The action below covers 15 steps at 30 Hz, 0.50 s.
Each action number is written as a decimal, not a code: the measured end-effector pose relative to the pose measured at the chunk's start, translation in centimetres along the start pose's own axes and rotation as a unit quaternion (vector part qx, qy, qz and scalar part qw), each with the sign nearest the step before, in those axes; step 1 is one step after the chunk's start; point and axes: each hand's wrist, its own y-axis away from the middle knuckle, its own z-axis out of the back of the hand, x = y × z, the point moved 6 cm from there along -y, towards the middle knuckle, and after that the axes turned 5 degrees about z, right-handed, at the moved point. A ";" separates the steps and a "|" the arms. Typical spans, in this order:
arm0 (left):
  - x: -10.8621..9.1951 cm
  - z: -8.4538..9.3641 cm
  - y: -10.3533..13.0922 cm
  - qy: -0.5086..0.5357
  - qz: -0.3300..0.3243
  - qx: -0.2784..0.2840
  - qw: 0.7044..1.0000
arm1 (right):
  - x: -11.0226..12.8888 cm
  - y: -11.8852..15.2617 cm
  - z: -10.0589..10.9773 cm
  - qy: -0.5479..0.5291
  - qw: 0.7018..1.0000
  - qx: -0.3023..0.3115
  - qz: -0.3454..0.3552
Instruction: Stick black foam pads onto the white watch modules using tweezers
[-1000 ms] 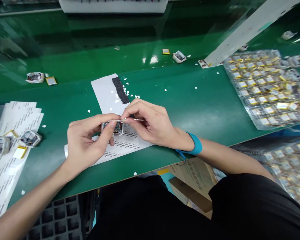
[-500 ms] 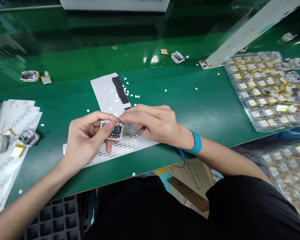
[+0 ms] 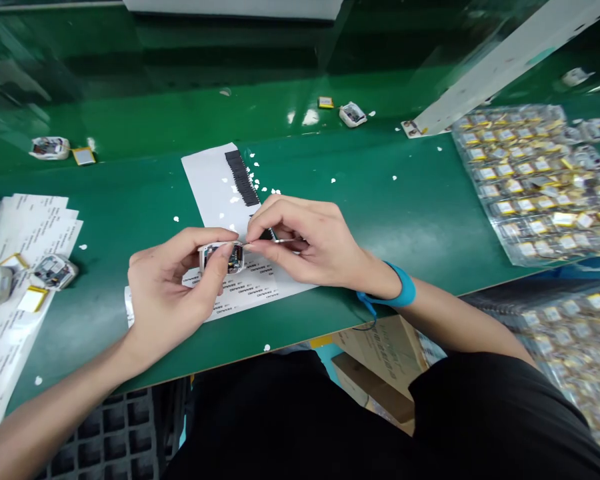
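My left hand (image 3: 175,293) grips a small white device casing (image 3: 235,259) with an exposed circuit board, its thumb pressed across the open face. At the casing's right upper corner, my right hand (image 3: 307,240) pinches a thin metal tool (image 3: 291,241); its tip is hidden by the fingers. Fingertips of both hands almost meet there, and I cannot tell what they touch. Beneath the hands lies a white printed sheet (image 3: 253,290). Just beyond, a white paper (image 3: 203,177) carries a row of black strips (image 3: 241,179).
Clear trays of yellow-edged battery cells (image 3: 517,177) lie at the right. Printed sheets (image 3: 10,360) with open casings (image 3: 55,271) and a loose cell (image 3: 33,299) are at the left. Small white bits (image 3: 267,348) dot the green bench (image 3: 405,220). A white post (image 3: 495,67) slants at the back right.
My right fingers have turned and drawn into a pinch at the casing's corner, with the metal tool now nearly level. My left hand has tilted the casing slightly.
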 end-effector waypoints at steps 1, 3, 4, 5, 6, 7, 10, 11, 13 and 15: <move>0.3 -0.1 -0.1 0.032 0.027 0.016 0.999 | 0.0 0.0 0.0 -0.006 1.000 0.002 -0.003; 1.1 -0.6 -0.4 0.128 0.103 0.068 0.984 | 0.1 0.0 0.0 -0.014 1.000 0.002 0.012; 1.4 -0.9 -0.4 0.175 0.140 0.093 0.970 | 0.3 0.1 -0.1 -0.014 0.999 0.005 0.029; 1.7 -1.2 -0.5 0.212 0.166 0.111 0.957 | 0.5 0.2 -0.2 -0.008 0.999 0.009 0.047; 1.8 -1.3 -0.5 0.237 0.184 0.121 0.946 | 0.6 0.3 -0.2 0.004 0.998 0.013 0.064; 2.0 -1.4 -0.6 0.251 0.196 0.129 0.939 | 0.8 0.4 -0.3 0.022 0.997 0.018 0.077; 2.2 -1.5 -0.5 0.262 0.207 0.139 0.932 | 1.0 0.5 -0.3 0.064 0.994 0.034 0.080; 2.2 -1.4 -0.4 0.259 0.204 0.136 0.934 | 1.0 0.4 -0.2 0.065 0.994 0.041 0.077; 2.0 -1.2 -0.3 0.247 0.187 0.124 0.943 | 1.1 0.2 0.0 0.055 0.995 0.052 0.069; 1.7 -1.1 -0.2 0.223 0.159 0.110 0.956 | 1.2 0.0 0.2 0.043 0.996 0.059 0.060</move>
